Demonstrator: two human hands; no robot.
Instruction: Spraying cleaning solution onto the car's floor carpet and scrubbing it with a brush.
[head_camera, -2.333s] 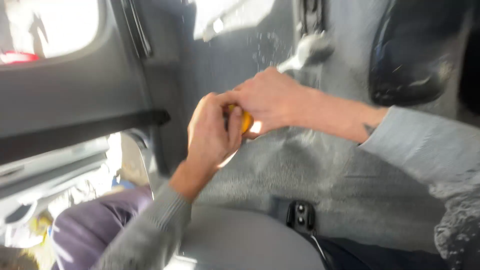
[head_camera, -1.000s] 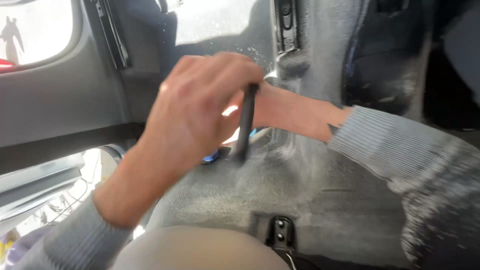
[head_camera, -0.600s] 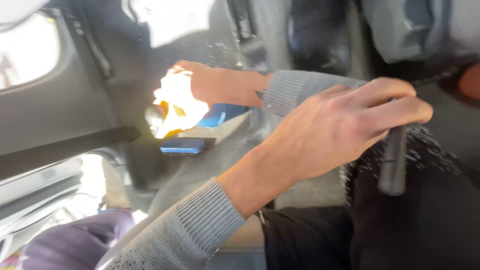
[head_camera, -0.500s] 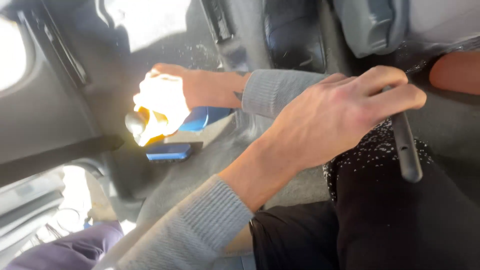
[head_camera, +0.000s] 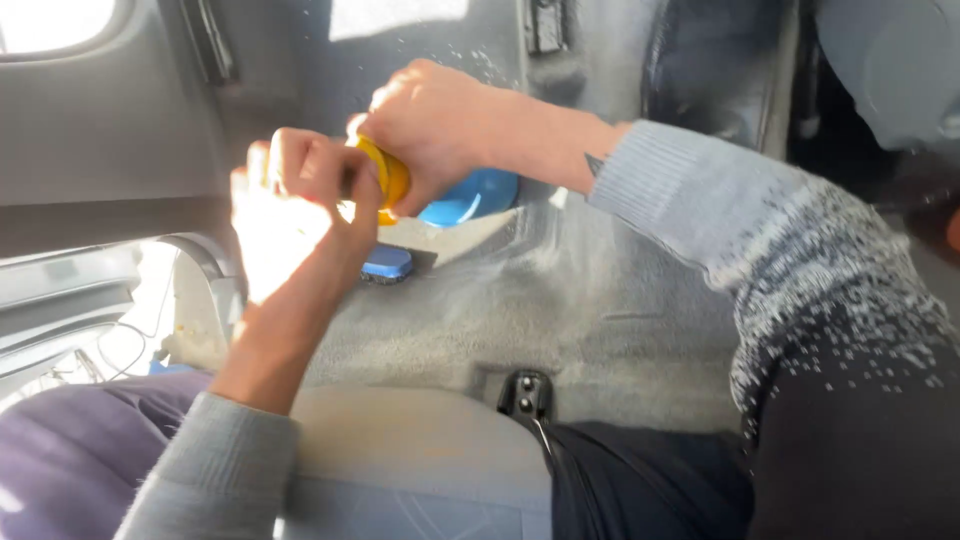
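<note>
Head view — both hands, left (head_camera: 300, 215) and right (head_camera: 435, 125), grip closed round a yellow object (head_camera: 385, 178) (blue container (head_camera: 470, 195) just behind).

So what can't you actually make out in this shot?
- Yellow object, head view: mostly hidden between the left hand and right hand; its kind and each grip on it are unclear.
- Blue round thing: partly behind the right hand.
- Small blue object on the carpet: too small to identify.
- Left hand: washed out by sun glare.
</note>
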